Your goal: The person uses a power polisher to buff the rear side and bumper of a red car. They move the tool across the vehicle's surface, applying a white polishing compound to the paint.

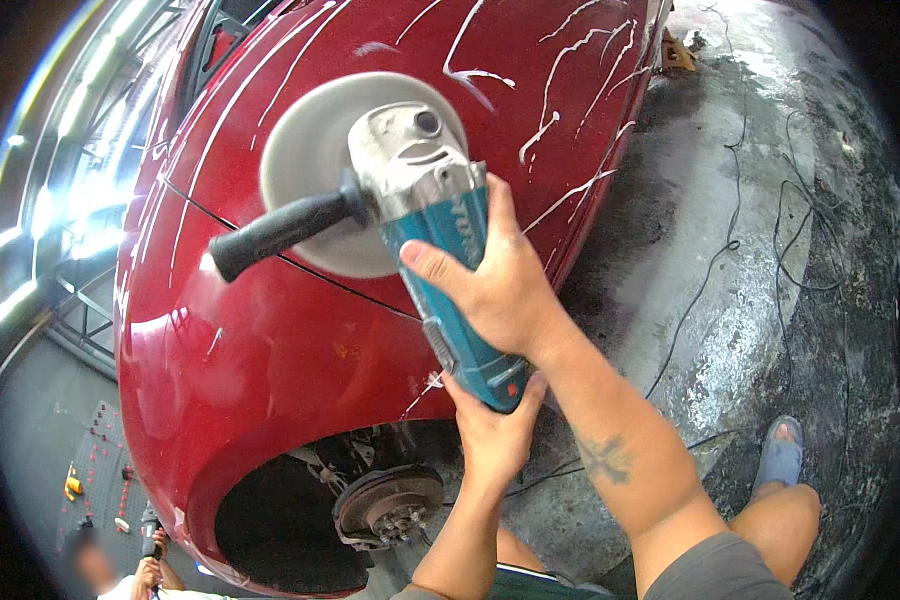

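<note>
one blue polisher (438,222) over the red car (270,360) | from here i see the right hand (510,290) closed round its body | left hand (492,428) curled round its rear end | round pad (305,160) facing the bodywork, contact i cannot tell

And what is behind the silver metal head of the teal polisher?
A round white pad and, beyond it, a red car body with white streaks are visible. The head hides the pad's centre; the pad hides part of the body.
</note>
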Demonstrator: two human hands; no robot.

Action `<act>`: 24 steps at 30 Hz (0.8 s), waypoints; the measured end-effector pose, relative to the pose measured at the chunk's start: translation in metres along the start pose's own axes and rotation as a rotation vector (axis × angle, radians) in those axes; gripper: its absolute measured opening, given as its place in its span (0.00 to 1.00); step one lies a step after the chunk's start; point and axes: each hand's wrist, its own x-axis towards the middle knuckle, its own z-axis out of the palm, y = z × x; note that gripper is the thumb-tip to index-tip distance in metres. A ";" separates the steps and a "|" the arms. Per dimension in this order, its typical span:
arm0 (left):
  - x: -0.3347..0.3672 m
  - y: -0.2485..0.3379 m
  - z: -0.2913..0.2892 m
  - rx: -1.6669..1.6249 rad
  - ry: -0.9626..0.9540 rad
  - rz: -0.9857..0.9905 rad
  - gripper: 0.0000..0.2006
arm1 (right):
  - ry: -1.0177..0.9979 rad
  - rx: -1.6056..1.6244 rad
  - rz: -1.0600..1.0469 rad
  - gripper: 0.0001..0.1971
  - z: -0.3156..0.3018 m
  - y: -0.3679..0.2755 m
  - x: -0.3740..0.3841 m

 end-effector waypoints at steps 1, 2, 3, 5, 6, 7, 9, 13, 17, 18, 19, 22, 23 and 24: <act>-0.001 -0.016 -0.003 -0.007 0.033 0.050 0.43 | -0.010 0.000 -0.021 0.50 0.008 0.006 -0.007; -0.002 -0.025 -0.005 -0.023 0.044 0.074 0.42 | -0.017 -0.005 -0.048 0.51 0.012 0.009 -0.012; -0.004 -0.035 -0.007 -0.038 0.054 0.098 0.42 | -0.038 -0.048 -0.002 0.52 0.014 0.005 -0.018; -0.006 -0.048 -0.012 -0.049 0.070 0.135 0.41 | -0.054 -0.061 -0.002 0.53 0.020 0.005 -0.027; -0.010 -0.051 -0.017 -0.047 0.072 0.118 0.43 | -0.064 -0.066 -0.001 0.54 0.023 0.006 -0.032; -0.014 -0.050 -0.021 -0.047 0.070 0.104 0.44 | -0.064 -0.065 0.006 0.55 0.025 0.007 -0.037; -0.022 -0.050 -0.027 -0.047 0.076 0.121 0.46 | -0.071 -0.096 0.002 0.56 0.030 0.010 -0.047; -0.051 -0.082 -0.051 -0.150 0.112 0.021 0.49 | -0.129 -0.170 0.005 0.58 0.054 0.005 -0.085; -0.083 -0.128 -0.063 -0.398 0.198 0.032 0.41 | -0.304 -0.204 -0.025 0.61 0.084 -0.009 -0.122; -0.085 -0.129 -0.061 -0.430 0.199 0.023 0.40 | -0.416 -0.193 0.021 0.61 0.090 -0.018 -0.126; -0.083 -0.130 -0.058 -0.466 0.194 0.021 0.40 | -0.412 -0.162 -0.052 0.61 0.100 -0.019 -0.129; -0.073 -0.136 -0.052 -0.570 0.178 0.015 0.37 | -0.367 -0.192 -0.173 0.60 0.103 -0.022 -0.121; -0.072 -0.136 -0.054 -0.596 0.183 0.016 0.36 | -0.325 -0.201 -0.189 0.60 0.100 -0.022 -0.114; -0.071 -0.135 -0.054 -0.621 0.189 0.018 0.35 | -0.282 -0.208 -0.205 0.59 0.092 -0.021 -0.104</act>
